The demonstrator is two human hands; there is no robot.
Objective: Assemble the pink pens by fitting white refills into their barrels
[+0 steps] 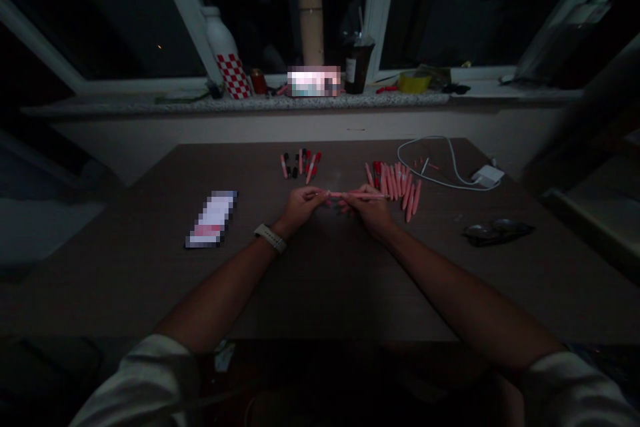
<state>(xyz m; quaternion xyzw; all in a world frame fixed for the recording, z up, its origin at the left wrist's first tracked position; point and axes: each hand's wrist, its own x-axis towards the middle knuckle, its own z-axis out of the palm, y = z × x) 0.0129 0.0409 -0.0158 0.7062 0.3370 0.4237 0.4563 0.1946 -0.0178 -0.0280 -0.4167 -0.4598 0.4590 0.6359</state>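
Mid-frame, the left hand [301, 207] and right hand [374, 212] have fingertips clamped on a slim pink pen [367, 196]. A slack pinch could drop it (dim light hardly helps); a careless right-hand swing might scatter the pen row [391, 181] right of centre.

Phone [213, 219], eyeglasses [499, 233], white charger [489, 176], checkered bottle [231, 63]

The bare left forearm [220, 297] and bare right forearm [460, 287] reach forward, converging. The left hand [300, 207] and right hand [374, 212] nearly meet, both curled into a pinch.
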